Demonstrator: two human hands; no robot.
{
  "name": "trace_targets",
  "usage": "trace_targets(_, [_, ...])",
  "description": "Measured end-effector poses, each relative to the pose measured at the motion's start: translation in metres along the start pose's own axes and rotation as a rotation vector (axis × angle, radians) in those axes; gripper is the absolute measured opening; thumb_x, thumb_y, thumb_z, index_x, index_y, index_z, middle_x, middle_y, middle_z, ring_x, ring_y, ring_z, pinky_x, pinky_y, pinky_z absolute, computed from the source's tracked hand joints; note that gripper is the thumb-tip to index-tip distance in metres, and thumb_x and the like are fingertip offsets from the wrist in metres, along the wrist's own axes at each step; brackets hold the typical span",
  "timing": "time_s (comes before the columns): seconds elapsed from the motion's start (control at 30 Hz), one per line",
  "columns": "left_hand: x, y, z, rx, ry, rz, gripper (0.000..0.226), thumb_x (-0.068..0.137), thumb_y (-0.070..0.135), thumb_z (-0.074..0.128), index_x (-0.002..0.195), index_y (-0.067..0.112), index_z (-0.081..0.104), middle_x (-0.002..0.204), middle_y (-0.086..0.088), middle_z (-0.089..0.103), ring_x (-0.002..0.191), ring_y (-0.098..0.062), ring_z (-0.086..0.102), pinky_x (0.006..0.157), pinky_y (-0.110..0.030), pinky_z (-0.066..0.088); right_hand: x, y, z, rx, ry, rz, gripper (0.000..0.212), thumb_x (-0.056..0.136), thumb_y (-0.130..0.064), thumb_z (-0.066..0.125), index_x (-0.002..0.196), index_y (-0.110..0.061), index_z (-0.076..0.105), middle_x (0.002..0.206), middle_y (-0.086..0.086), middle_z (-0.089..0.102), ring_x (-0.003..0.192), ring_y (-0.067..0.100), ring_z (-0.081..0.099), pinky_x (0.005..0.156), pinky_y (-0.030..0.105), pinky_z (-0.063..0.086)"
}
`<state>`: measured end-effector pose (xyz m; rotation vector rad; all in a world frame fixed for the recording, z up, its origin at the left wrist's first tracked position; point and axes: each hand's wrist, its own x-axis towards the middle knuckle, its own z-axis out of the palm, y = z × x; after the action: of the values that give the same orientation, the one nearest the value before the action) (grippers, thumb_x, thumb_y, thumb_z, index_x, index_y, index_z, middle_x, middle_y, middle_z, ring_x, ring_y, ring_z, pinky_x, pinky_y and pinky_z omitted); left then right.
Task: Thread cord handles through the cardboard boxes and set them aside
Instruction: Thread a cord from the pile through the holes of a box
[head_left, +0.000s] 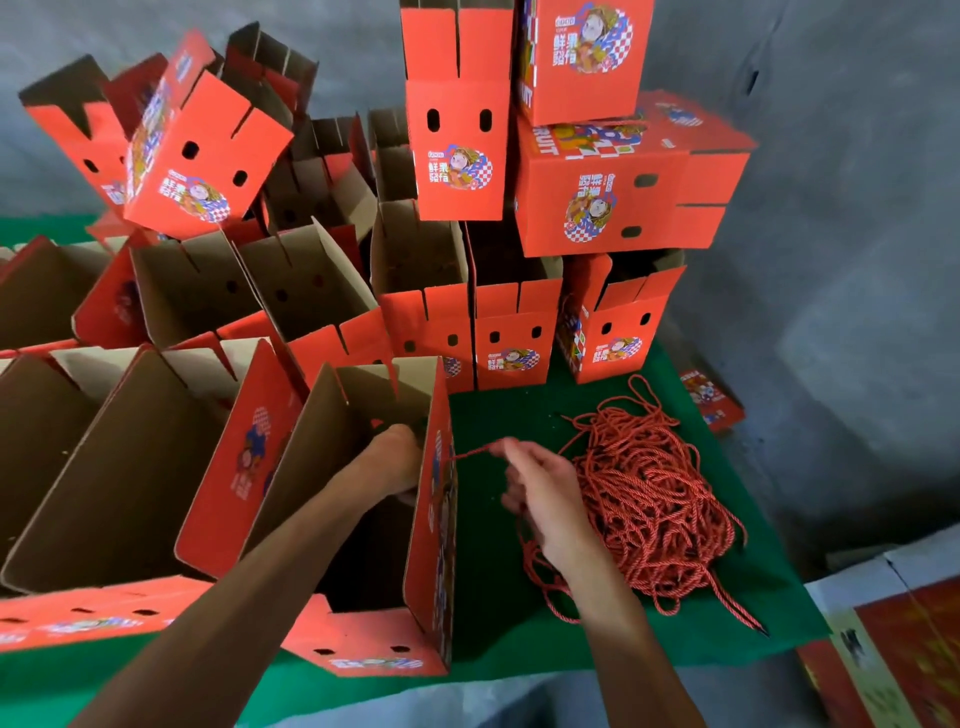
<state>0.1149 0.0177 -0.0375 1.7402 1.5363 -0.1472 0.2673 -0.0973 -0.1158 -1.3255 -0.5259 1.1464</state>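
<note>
An open red cardboard box (363, 639) stands on the green table in front of me. My left hand (392, 457) reaches inside it against the right wall, fingers hidden by the wall. Outside that wall, my right hand (540, 488) pinches a red twisted cord (475, 453) that runs taut from my fingers to the box's side. A loose pile of red cords (654, 499) lies just right of my right hand.
Several open boxes (114, 467) crowd the left side. More red boxes (613, 192) are stacked at the back in a leaning pile. Green table cloth (498, 597) shows between box and cords. Another carton (893, 639) sits low right past the table edge.
</note>
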Motion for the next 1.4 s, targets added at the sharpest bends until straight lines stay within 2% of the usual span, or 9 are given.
trace_targets(0.17, [0.002, -0.012, -0.011, -0.142, 0.054, 0.020, 0.026, 0.104, 0.027, 0.057, 0.115, 0.003, 0.060, 0.105, -0.017, 0.070, 0.090, -0.028, 0.071, 0.086, -0.044, 0.062, 0.006, 0.002, -0.016, 0.225, 0.061, -0.036, 0.015, 0.091, -0.024, 0.077, 0.101, -0.013, 0.078, 0.077, 0.000, 0.067, 0.069, 0.013, 0.061, 0.072, 0.031, 0.052])
trace_targets(0.37, [-0.030, -0.005, -0.011, -0.476, -0.033, 0.042, 0.082, 0.095, 0.079, 0.026, 0.126, 0.013, 0.063, 0.113, -0.009, 0.072, 0.102, -0.026, 0.070, 0.090, -0.042, 0.060, 0.010, 0.069, -0.039, -0.443, 0.197, 0.120, 0.048, 0.098, -0.016, 0.069, 0.142, -0.004, 0.054, 0.139, 0.010, 0.059, 0.128, 0.027, 0.058, 0.112, 0.041, 0.044])
trace_targets(0.53, [-0.061, -0.014, -0.003, -0.482, -0.312, 0.125, 0.055, 0.092, 0.068, 0.055, 0.125, 0.025, 0.060, 0.117, 0.000, 0.072, 0.098, -0.017, 0.074, 0.066, -0.031, 0.062, 0.000, 0.107, -0.038, -0.887, 0.113, -0.151, 0.014, 0.090, -0.003, 0.065, 0.087, -0.014, 0.072, 0.073, -0.008, 0.065, 0.073, 0.006, 0.062, 0.071, 0.044, 0.055])
trace_targets(0.6, [-0.063, -0.022, 0.001, -0.464, -0.374, 0.113, 0.032, 0.096, 0.048, 0.065, 0.121, 0.029, 0.059, 0.114, 0.000, 0.074, 0.097, -0.017, 0.075, 0.072, -0.034, 0.064, -0.003, 0.115, -0.027, -1.078, -0.101, -0.094, 0.016, 0.090, -0.010, 0.062, 0.091, -0.025, 0.069, 0.088, -0.006, 0.067, 0.082, 0.010, 0.063, 0.074, 0.036, 0.052])
trace_targets(0.7, [-0.065, -0.033, 0.001, -0.434, -0.418, 0.054, 0.043, 0.095, 0.035, 0.066, 0.133, 0.025, 0.048, 0.125, -0.007, 0.068, 0.113, -0.028, 0.068, 0.093, -0.046, 0.060, 0.002, 0.135, -0.017, -1.289, -0.100, -0.068, 0.027, 0.097, -0.017, 0.057, 0.121, -0.023, 0.067, 0.125, 0.001, 0.055, 0.111, 0.022, 0.061, 0.093, 0.034, 0.051])
trace_targets(0.97, [-0.073, -0.053, -0.022, -0.487, -0.366, -0.049, 0.033, 0.097, 0.038, 0.056, 0.126, 0.022, 0.062, 0.104, -0.003, 0.079, 0.097, -0.023, 0.076, 0.090, -0.038, 0.059, -0.001, 0.132, -0.004, -1.560, 0.048, -0.179, 0.028, 0.103, -0.021, 0.045, 0.107, -0.014, 0.072, 0.115, 0.007, 0.067, 0.104, 0.026, 0.066, 0.087, 0.034, 0.049])
trace_targets(1.13, [-0.079, -0.068, -0.040, -0.540, -0.329, -0.060, 0.041, 0.094, 0.044, 0.061, 0.128, 0.020, 0.062, 0.110, -0.008, 0.078, 0.107, -0.030, 0.073, 0.106, -0.051, 0.050, -0.023, 0.078, 0.019, -1.028, -0.049, -0.217, 0.019, 0.103, -0.036, 0.059, 0.094, -0.025, 0.071, 0.084, -0.014, 0.071, 0.073, 0.004, 0.069, 0.071, 0.026, 0.055])
trace_targets(1.23, [-0.078, -0.072, -0.041, -0.556, -0.338, -0.040, 0.048, 0.090, 0.050, 0.065, 0.128, 0.021, 0.062, 0.110, -0.008, 0.078, 0.105, -0.029, 0.074, 0.102, -0.049, 0.053, -0.047, 0.044, 0.043, -0.603, -0.157, -0.223, 0.007, 0.096, -0.037, 0.070, 0.090, -0.036, 0.074, 0.088, -0.020, 0.075, 0.081, -0.001, 0.070, 0.070, 0.016, 0.056])
trace_targets(1.4, [-0.075, -0.073, -0.037, -0.563, -0.331, -0.022, 0.048, 0.091, 0.056, 0.062, 0.127, 0.025, 0.062, 0.107, -0.004, 0.079, 0.101, -0.025, 0.076, 0.092, -0.042, 0.057, -0.062, 0.029, 0.054, -0.488, -0.228, -0.174, 0.017, 0.099, -0.024, 0.068, 0.105, -0.034, 0.080, 0.102, -0.025, 0.073, 0.097, -0.005, 0.066, 0.080, 0.010, 0.052])
